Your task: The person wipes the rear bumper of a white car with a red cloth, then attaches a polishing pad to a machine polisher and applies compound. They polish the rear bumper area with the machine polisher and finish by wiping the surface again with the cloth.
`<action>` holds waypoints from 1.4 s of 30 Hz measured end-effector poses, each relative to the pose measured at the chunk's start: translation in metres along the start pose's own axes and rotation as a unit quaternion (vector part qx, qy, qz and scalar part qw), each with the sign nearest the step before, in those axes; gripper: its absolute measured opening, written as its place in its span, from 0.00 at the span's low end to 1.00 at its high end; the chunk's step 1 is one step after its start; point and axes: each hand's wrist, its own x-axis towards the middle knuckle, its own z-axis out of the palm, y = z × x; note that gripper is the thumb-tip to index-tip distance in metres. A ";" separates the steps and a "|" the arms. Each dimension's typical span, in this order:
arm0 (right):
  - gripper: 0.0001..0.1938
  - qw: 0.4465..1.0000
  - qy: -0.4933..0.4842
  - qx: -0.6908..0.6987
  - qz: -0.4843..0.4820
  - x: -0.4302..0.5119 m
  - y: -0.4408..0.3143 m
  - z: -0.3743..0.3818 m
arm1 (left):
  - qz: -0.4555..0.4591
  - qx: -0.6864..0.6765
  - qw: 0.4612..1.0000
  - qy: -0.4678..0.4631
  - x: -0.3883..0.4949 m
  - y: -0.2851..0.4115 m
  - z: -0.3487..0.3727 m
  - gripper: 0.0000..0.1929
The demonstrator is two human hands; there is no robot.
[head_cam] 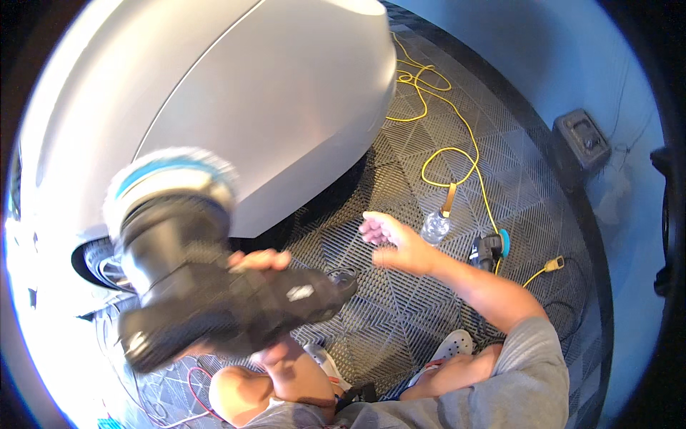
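Observation:
A black car polisher point(214, 305) is held up close before me, blurred by motion. My left hand point(262, 260) is shut around its body, with most of the palm hidden behind the tool. The polisher's round pad point(171, 174), white with a blue band, faces up toward a silver car body panel point(289, 107); whether they touch I cannot tell. Farther right, my right hand point(391, 241) is stretched out with nothing in it, thumb and fingers apart. Just beyond it, a clear spray bottle point(435, 228) sits on the floor.
A smaller polisher with a blue pad point(490, 251) lies on the ribbed tile floor point(364, 300) at right. A yellow extension cord point(474, 134) loops across the tiles. A grey case point(582, 138) is by the blue wall point(514, 43). At lower left, a red cable point(193, 383) curves.

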 end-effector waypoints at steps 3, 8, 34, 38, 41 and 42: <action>0.73 0.961 -0.037 -0.229 -0.152 -0.016 -0.033 0.048 | -0.156 -0.029 0.982 0.105 -0.007 -0.033 0.034 0.55; 0.49 0.936 0.207 -0.277 -0.073 0.011 -0.012 0.060 | -0.134 0.168 0.976 -0.037 0.047 -0.098 0.072 0.51; 0.33 0.973 -0.021 -0.218 -0.069 0.139 0.000 0.148 | -0.043 -0.015 0.958 0.281 -0.001 -0.047 -0.120 0.56; 0.28 0.948 -0.013 -0.283 -0.144 0.145 0.028 0.138 | -0.071 -0.056 0.964 0.249 -0.046 -0.039 -0.151 0.61; 0.29 0.920 -0.057 -0.358 -0.151 0.108 0.060 0.101 | -0.152 -0.117 0.980 0.049 -0.097 -0.051 -0.150 0.70; 0.30 0.904 -0.078 -0.398 -0.132 0.097 0.072 0.085 | -0.221 -0.107 0.968 0.060 -0.114 -0.058 -0.148 0.72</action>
